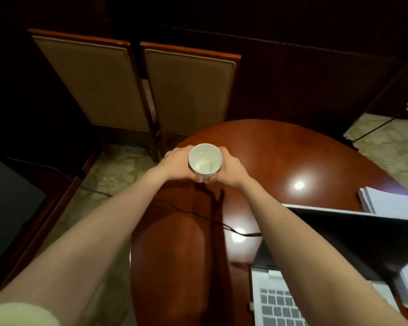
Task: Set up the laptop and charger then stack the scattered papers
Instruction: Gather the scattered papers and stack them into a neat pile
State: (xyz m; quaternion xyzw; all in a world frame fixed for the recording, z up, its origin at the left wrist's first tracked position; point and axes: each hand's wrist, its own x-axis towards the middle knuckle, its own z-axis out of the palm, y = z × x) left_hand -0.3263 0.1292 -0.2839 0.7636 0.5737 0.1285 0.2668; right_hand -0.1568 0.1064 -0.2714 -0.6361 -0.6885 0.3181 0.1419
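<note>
the left hand [177, 164] and the right hand [231, 170] are both wrapped round a white cup [205, 158], one on each side, fingers curled against its wall and meeting under its near side; the cup looks empty, and i cannot tell whether its base rests on the wood or hangs just above it. it sits well beyond the laptop [276, 302] and off to the laptop's left, close to the far-left rim of the round wooden table [280, 147]. a dark cable [198, 214] runs from the table edge on the laptop's left towards the hinge side of the laptop, which stands open with its keyboard showing, so the laptop-and-charger part looks done (though the plug itself is hidden behind the right forearm). a pile of papers [386, 201] lies just behind the laptop's screen, with what looks like another white sheet at the laptop's right, cut by the frame. by my reading the step in hand is clearing the cup aside, with paper stacking to follow. the next move calls for setting the cup down inboard of the rim, then freeing both hands and swinging them back over the cable toward the sheets. the rim by the cup is the risk; the bare wood between cup and laptop gives open room, while two chairs [189, 90] stand beyond the table, far from the laptop.
</note>
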